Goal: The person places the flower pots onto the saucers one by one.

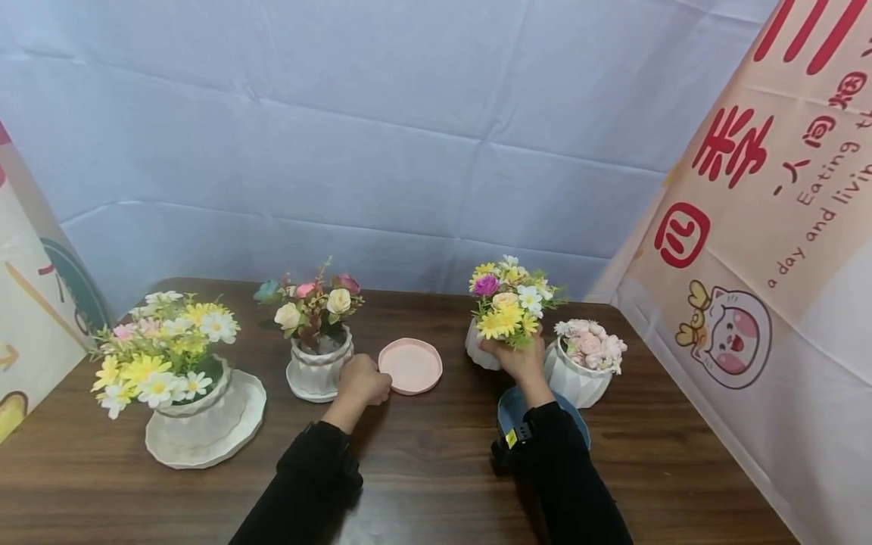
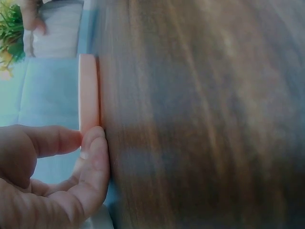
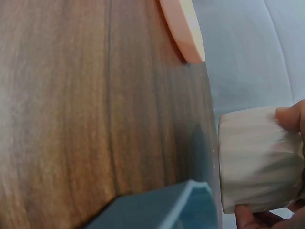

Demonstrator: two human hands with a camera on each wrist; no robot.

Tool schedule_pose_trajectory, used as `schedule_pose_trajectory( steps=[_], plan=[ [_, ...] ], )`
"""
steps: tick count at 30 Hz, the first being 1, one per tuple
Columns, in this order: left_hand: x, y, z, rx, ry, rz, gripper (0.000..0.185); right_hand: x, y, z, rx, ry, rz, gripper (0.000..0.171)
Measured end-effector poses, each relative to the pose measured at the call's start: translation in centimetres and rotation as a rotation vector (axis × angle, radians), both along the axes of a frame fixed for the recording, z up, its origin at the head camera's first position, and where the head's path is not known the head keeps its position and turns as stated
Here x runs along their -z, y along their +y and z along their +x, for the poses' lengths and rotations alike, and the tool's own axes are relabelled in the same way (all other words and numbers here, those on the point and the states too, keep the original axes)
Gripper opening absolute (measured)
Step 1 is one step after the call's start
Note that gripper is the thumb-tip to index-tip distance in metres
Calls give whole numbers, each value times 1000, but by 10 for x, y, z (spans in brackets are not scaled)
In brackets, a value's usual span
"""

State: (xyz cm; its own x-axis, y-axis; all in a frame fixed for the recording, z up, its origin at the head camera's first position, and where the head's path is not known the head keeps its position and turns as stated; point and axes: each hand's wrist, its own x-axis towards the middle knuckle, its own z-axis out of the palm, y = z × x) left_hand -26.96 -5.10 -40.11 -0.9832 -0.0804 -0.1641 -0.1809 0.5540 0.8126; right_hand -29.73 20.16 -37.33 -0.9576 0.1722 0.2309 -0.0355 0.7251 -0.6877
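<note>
My left hand [image 1: 371, 384] lies on the brown table [image 1: 436, 469] with thumb and forefinger [image 2: 95, 143] pinching the near rim of a flat pink saucer [image 1: 410, 365] [image 2: 89, 90]. My right hand [image 1: 514, 357] grips a white ribbed pot [image 1: 478, 350] [image 3: 257, 157] holding yellow, white and purple flowers [image 1: 507, 299]; fingers [image 3: 288, 114] wrap its side. Whether the pot touches the table I cannot tell. A blue saucer [image 1: 509, 409] [image 3: 157, 210] lies under my right wrist.
A white pot of pink flowers [image 1: 584, 363] stands right beside my right hand. Left of the pink saucer is a rose pot on a white saucer [image 1: 316, 367]. A large daisy pot on a wide white saucer [image 1: 197, 424] is at far left. Cloth walls enclose the table.
</note>
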Motion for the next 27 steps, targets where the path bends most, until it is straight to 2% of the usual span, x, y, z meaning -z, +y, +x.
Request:
schedule_pose_trajectory(
  steps=[3, 11, 19, 27],
  plan=[
    [0, -1, 1, 2, -1, 2, 7, -2, -1, 1, -13, 1, -30, 82],
    [0, -1, 1, 13, 25, -33, 12, -4, -4, 2, -18, -8, 6, 83],
    [1, -2, 1, 20, 36, -40, 18, -5, -7, 2, -4, -24, -19, 84],
    [2, -1, 1, 25, 52, -58, 20, -3, -20, 6, -43, 35, -40, 80]
  ],
)
